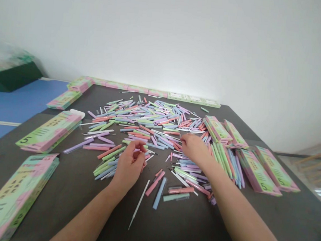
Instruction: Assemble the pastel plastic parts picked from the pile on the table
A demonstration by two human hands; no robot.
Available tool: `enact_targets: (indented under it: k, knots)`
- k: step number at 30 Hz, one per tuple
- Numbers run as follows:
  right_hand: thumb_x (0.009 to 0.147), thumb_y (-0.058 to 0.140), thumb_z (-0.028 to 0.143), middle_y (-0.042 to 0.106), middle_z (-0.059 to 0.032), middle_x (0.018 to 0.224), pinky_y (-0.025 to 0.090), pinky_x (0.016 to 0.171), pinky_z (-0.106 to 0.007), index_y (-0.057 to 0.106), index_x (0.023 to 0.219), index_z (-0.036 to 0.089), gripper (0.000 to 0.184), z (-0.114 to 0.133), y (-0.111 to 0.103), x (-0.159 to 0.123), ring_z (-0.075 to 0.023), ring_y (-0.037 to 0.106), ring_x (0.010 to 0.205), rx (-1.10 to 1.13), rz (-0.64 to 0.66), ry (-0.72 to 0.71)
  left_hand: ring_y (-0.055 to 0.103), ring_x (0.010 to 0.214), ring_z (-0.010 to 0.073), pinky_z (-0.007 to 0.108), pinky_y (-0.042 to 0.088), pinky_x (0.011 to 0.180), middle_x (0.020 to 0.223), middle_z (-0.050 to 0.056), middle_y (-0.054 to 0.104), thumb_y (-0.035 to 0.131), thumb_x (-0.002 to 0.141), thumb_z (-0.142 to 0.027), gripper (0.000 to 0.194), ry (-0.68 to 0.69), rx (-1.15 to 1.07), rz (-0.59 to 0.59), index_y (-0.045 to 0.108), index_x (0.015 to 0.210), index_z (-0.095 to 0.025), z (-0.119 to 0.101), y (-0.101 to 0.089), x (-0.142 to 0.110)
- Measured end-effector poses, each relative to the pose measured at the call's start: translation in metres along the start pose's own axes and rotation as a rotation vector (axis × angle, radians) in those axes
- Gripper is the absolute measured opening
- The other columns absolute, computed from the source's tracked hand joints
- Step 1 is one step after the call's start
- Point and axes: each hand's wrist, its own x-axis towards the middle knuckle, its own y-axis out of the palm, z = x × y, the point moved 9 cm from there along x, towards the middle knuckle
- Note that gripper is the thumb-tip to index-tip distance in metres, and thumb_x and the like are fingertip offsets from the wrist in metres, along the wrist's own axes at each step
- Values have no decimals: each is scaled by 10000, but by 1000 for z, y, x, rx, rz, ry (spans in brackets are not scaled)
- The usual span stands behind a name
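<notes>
Pastel plastic pens (138, 122) in pink, blue, lilac and green, heaped loose across a dark table (59, 186). Left hand (130, 166): grip narrow, fingertips (139, 147) pinched together beside the pile; anything held looks too small to tell from here. Right hand (194, 149): resting on the pile, grip unreadable, its fingers hidden among pens. Just below, one blue pen (159, 193) and a thin white stick (139, 205). Green-and-pink boxes (49, 131) lying along the table's edges.
</notes>
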Motion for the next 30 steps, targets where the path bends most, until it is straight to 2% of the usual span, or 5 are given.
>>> enact_targets:
  k: [8,16,23,27,30]
  knots:
    - [838,450,108,685,-148,1071,401,865,-270,680,1096,115,346,-1,23,58,-233,610,1002,56,42,-44,488,491,52,168,412,428,848,-22,535,499,741,-169,236,-17,47,-4,529,971,-209,-2,-1,-1]
    - [859,477,211,700,-138,979,394,785,-261,701,972,109,271,-6,39,72,-205,612,906,128,62,-36,484,482,48,198,468,498,839,-28,544,520,766,-193,201,-25,57,13,542,965,-216,3,-1,0]
    - [865,479,210,683,-96,853,385,683,-251,648,911,118,197,2,25,52,-175,592,775,262,24,-67,492,496,46,195,476,492,854,-21,536,508,793,-207,194,-22,77,17,526,986,-212,4,0,0]
    - [892,472,297,616,7,704,360,568,-210,608,905,169,187,33,19,20,-114,529,616,416,55,-181,509,509,64,176,427,397,885,-11,522,529,824,-321,312,-40,66,60,475,1119,-233,9,7,1]
    - [888,486,363,526,36,629,320,510,-211,586,861,172,217,66,19,-5,-102,455,552,718,122,-322,546,543,89,186,433,386,910,8,542,548,819,-363,440,-40,102,98,423,1219,-228,12,11,2]
